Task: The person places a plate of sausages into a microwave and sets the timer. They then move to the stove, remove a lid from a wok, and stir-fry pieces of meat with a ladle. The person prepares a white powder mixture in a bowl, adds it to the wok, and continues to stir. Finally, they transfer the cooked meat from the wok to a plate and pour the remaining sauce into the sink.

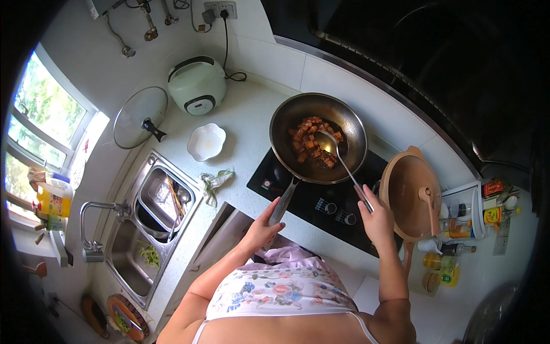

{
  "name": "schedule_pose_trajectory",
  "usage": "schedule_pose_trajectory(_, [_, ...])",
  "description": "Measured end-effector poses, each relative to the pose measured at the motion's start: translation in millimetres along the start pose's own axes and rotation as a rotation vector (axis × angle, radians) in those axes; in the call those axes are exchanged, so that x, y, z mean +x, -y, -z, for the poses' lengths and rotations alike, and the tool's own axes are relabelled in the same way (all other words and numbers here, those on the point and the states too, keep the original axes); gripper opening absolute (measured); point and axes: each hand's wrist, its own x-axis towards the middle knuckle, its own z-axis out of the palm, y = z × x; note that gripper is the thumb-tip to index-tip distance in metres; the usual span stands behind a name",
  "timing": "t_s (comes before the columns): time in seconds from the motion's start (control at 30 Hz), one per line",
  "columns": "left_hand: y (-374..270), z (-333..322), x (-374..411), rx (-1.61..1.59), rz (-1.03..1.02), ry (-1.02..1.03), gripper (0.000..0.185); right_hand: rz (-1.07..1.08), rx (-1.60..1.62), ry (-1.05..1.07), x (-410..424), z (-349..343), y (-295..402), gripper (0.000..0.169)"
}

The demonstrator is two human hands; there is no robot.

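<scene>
My left hand (264, 228) is closed around the handle of a dark metal wok (281, 112), which sits over the black glass cooktop (309, 206). Browned, sauced cubes of food, perhaps meat, (307, 144) lie in the middle of the wok with dark liquid around them. My right hand (376, 215) grips the shaft of a metal ladle (350, 174). The ladle's bowl is inside the wok, over the food, and glints with a yellowish reflection. A white scalloped bowl (206, 142) stands on the counter to the left of the wok.
A lidded, peach-coloured pan (389, 185) stands right of the wok; bottles (455, 249) lie beyond it. Left are a cloth (215, 182), a glass lid (137, 112), a green rice cooker (197, 84) and a double sink (129, 258) with utensils and greens. A dark range hood (408, 51) hangs above.
</scene>
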Motion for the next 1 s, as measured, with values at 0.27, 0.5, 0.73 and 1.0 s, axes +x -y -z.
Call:
schedule_pose_trajectory(0.27, [3.2, 1.4, 0.7, 0.02, 0.013, -0.004, 0.076, -0.143, 0.136, 0.218, -4.9, 11.0, 0.2, 0.04])
schedule_pose_trajectory(0.5, [1.2, -1.2, -0.4, 0.081, -0.011, -0.042, 0.075, -0.125, 0.161, 0.194, -6.4, 1.2, -9.0, 0.041])
schedule_pose_trajectory(0.73, [11.4, 2.0, 8.6, 0.542, -0.423, -0.31, 0.068, -0.421, 0.664, 0.343, -6.8, -16.8, -23.0, 0.043])
schedule_pose_trajectory(1.0, [-48.2, -4.0, 42.3, 1.223, -0.793, -0.531, 0.059, -0.46, 0.759, 0.349, -19.8, 16.0, 6.3, 0.043])
